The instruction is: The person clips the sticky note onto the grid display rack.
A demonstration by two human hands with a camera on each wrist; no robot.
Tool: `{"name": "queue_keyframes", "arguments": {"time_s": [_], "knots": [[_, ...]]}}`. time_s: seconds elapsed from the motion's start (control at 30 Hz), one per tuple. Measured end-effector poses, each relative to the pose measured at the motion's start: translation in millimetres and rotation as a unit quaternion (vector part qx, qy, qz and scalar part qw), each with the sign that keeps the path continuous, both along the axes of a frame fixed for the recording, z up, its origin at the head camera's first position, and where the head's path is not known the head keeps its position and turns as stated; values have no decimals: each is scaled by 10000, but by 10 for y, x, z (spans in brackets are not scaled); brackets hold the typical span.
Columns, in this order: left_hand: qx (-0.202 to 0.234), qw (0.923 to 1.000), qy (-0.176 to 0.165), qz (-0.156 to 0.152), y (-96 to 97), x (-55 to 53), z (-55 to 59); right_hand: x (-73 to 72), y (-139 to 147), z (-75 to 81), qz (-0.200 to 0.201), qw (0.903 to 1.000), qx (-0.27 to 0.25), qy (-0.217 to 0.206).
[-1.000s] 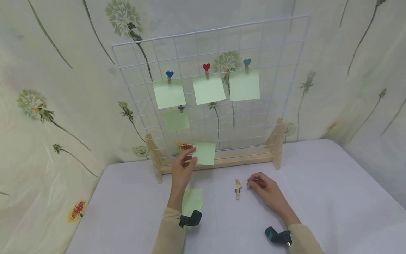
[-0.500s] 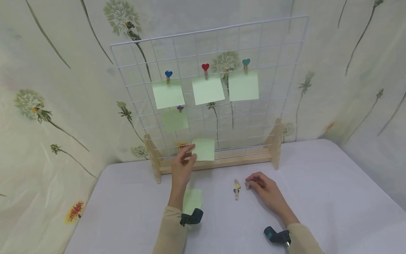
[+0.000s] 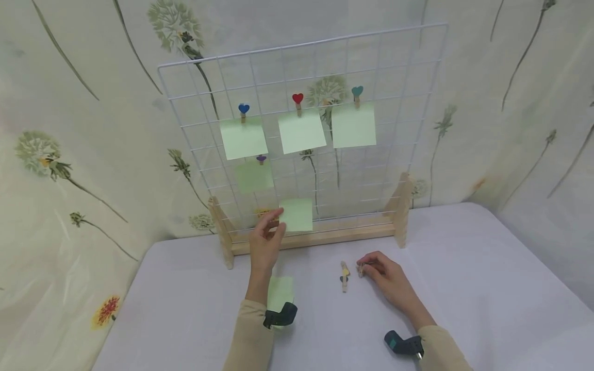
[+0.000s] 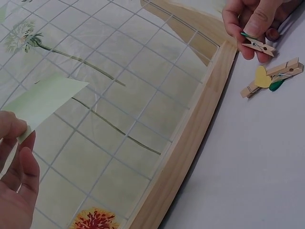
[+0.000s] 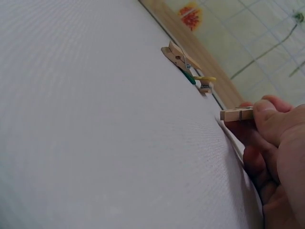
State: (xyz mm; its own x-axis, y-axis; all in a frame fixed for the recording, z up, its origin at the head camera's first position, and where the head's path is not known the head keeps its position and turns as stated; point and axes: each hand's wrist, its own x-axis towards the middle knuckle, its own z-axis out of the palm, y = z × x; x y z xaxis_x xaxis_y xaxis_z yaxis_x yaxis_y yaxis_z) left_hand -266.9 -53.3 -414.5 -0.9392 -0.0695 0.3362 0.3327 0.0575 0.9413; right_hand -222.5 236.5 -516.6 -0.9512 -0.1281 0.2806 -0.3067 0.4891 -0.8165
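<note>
My left hand [image 3: 265,242] pinches a pale green paper square [image 3: 297,215] by its left edge, in front of the lower part of the white wire grid [image 3: 303,49]. In the left wrist view the thumb and a finger meet at the corner of the paper [image 4: 52,98]. Low over the table, my right hand [image 3: 387,281] pinches a small wooden clothespin [image 5: 233,115] between thumb and finger. A bit of green shows on that clothespin [image 4: 257,46] by the thumb. Beside this hand lie two more clothespins [image 3: 344,278], one with a yellow heart, the other with a green one.
The grid stands in a wooden base [image 3: 320,237]. Several green papers hang on it from heart clothespins, such as the red one [image 3: 298,98]. More green paper [image 3: 280,291] lies on the white table under my left forearm. Floral cloth hangs behind.
My left hand has raised the green paper slightly toward the grid. My right hand stays near the table with its clothespin, which has turned a little in the fingers.
</note>
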Motion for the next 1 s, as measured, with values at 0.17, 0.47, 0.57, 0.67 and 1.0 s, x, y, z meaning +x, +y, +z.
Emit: {"name": "queue_keyframes", "arguments": {"time_s": [0.17, 0.47, 0.57, 0.67, 1.0], "knots": [[21, 10000, 3, -13, 17, 0, 15, 69, -60, 122, -26, 9999, -86, -92], [92, 10000, -16, -25, 62, -16, 45, 11, -21, 19, -145, 9998, -3, -97], [179, 9998, 31, -22, 70, -27, 52, -42, 18, -96, -240, 9996, 110, -87], [259, 9996, 106, -40, 78, -37, 59, -68, 42, -163, -332, 9992, 220, -91], [310, 9990, 213, -234, 88, -46, 65, -69, 41, -177, -493, 9983, 289, 127]]}}
